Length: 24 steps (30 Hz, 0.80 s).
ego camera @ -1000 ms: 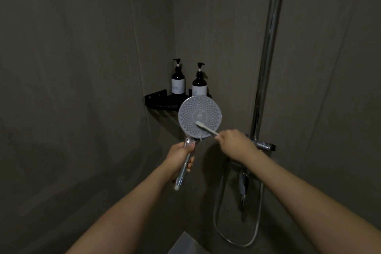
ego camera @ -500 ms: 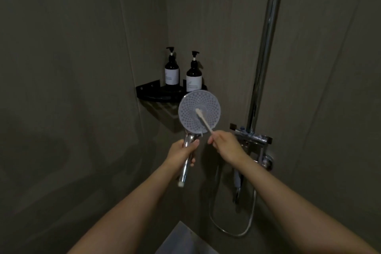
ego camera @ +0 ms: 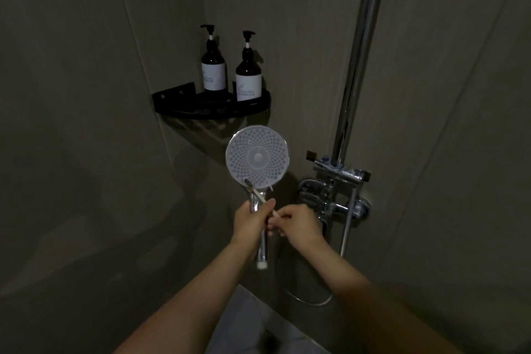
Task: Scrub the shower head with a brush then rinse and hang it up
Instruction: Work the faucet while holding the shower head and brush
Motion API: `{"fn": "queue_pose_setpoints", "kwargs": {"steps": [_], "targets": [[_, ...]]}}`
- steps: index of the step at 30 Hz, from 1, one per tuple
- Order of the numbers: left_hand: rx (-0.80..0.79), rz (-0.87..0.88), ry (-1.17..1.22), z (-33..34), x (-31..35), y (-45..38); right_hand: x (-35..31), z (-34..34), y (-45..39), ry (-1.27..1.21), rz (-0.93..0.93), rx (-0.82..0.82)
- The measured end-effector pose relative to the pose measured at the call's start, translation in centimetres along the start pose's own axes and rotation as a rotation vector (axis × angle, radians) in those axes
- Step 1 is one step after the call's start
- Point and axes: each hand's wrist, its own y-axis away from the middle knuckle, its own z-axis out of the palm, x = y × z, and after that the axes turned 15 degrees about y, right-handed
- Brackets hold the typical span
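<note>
Head view, shower corner, dim light; I log every place against the chrome riser pipe (ego camera: 362, 46), which runs upright out of the top edge of the picture.

1. Round grey shower head with a chrome handle (ego camera: 257, 158): to the left of the pipe, face turned toward me, handle pointing down. Its rim stands apart from the wall corner and from the shelf above it.
2. Left hand (ego camera: 250, 223): fingers curled round the chrome handle just under the disc, thumb up along the handle.
3. Right hand (ego camera: 298, 225): just beside the left hand, between it and the pipe's foot, fingers pinched together on the thin pale brush (ego camera: 260, 195). The brush slants up and left across the handle; its head touches the lower rim of the disc.
4. Chrome mixer valve (ego camera: 334, 190): fixed at the foot of the pipe, close to the right hand's knuckles but not touching them.
5. Chrome hose (ego camera: 310, 302): hangs in a loop below the valve, low beside the right forearm.
6. Black corner shelf (ego camera: 184, 108): up and well left of the pipe, above the shower head, mounted where two walls meet.
7. Two dark pump bottles with white labels (ego camera: 213, 72): upright, side by side on that shelf.

Open room: bare grey wall left of the shelf and right of the pipe.
</note>
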Motion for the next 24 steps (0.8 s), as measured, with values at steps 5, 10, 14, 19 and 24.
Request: {"fn": "queue_pose_setpoints", "kwargs": {"steps": [5, 10, 14, 19, 24], "targets": [[0.032, -0.037, 0.026, 0.3, -1.9, -0.6, 1.7, -1.0, -0.9, 0.094, 0.042, -0.162], [0.077, -0.064, -0.001, -0.2, -2.8, -1.2, 4.1, -5.1, -4.3, 0.031, 0.407, 0.122], [0.087, -0.065, 0.006, -0.4, -3.3, -1.6, 6.6, -6.4, -6.6, 0.118, 0.580, 0.212], [0.070, -0.074, -0.062, -0.8, -3.4, -2.1, 6.4, -5.2, -8.0, -0.111, 0.687, 0.177], [0.076, -0.061, -0.043, -0.7, -3.4, -2.5, 6.4, -4.7, -8.2, -0.643, 0.732, 0.175]]}}
